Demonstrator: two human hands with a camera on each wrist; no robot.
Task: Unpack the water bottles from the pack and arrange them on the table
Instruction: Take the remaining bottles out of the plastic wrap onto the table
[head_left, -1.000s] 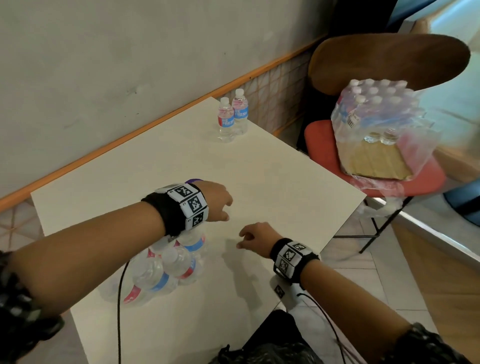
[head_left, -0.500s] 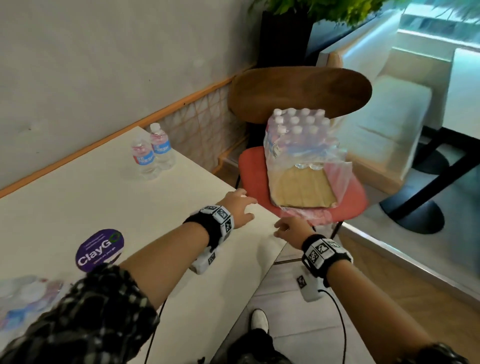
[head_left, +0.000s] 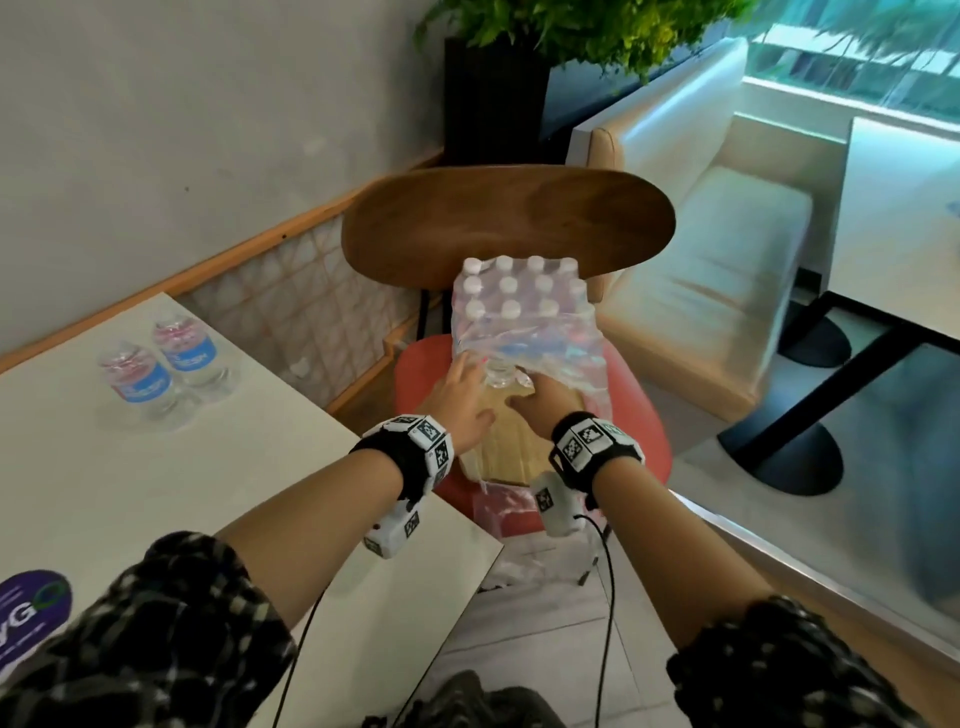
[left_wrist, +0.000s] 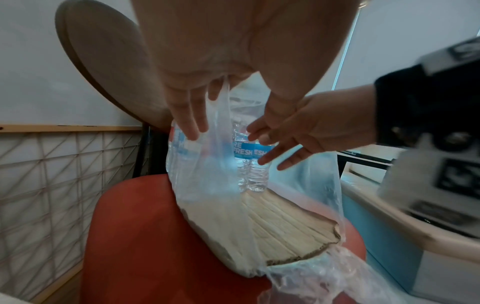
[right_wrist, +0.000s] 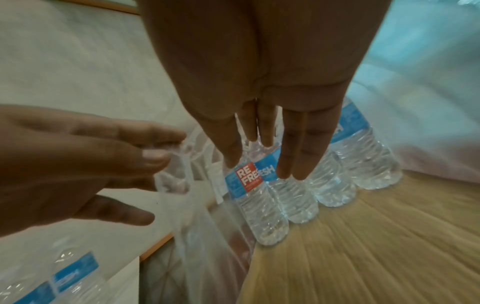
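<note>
The shrink-wrapped pack of water bottles stands on a cardboard tray on the red chair seat; its front is torn open. My left hand reaches in with straight fingers, and the loose film runs between them. My right hand is flat, its fingertips over the front bottle with the blue and red label. Neither hand grips a bottle. Two bottles stand on the white table near the wall.
The chair's wooden back rises right behind the pack. A cream sofa and another table's black foot are to the right. A planter stands by the wall. A purple sticker lies on the table's near left.
My view has swung from the table to the chair. Both hands left the table and reached forward to the open front of the pack.
</note>
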